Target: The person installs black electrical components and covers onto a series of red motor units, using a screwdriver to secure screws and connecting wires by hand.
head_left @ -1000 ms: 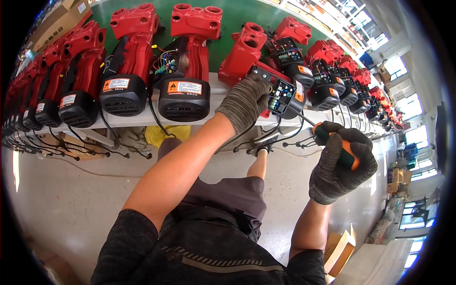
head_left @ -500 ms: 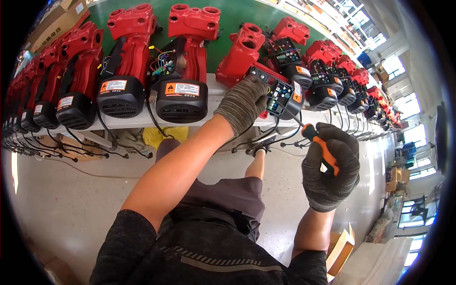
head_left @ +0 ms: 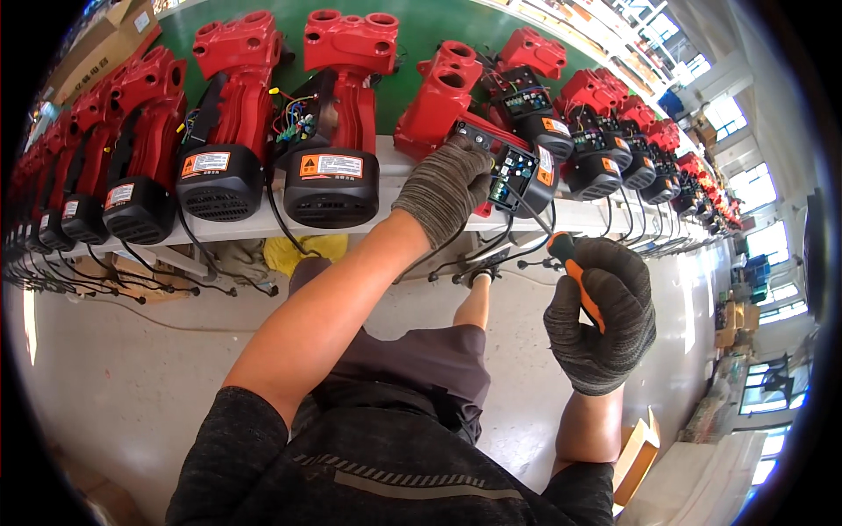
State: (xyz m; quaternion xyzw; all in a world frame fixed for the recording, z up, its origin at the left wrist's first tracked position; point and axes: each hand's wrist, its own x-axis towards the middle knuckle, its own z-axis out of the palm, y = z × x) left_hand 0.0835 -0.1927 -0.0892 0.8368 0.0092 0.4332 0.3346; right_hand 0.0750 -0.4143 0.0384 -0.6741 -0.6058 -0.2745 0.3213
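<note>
My left hand (head_left: pixel 447 184), in a grey-brown knit glove, rests on a red pump (head_left: pixel 437 110) that lies tilted on the bench. Its fingers are curled at the edge of the pump's opened black control box (head_left: pixel 519 175); whatever they pinch is hidden. Green terminals and a circuit board show inside that box. My right hand (head_left: pixel 605 311), gloved alike, is closed around the orange and black handle of a screwdriver (head_left: pixel 586 294). The screwdriver's thin shaft slants up and left to the near side of the box, where the tip is hard to make out.
Red pumps with black motor covers (head_left: pixel 331 188) line the white bench (head_left: pixel 399 162) on both sides, close together. Black power cords (head_left: pixel 281 210) hang off its front edge. A yellow cloth (head_left: pixel 303 250) lies below; an opened carton (head_left: pixel 638 456) stands at lower right.
My right hand and the screwdriver have moved slightly left, toward the control box. My left hand stays at the box's edge.
</note>
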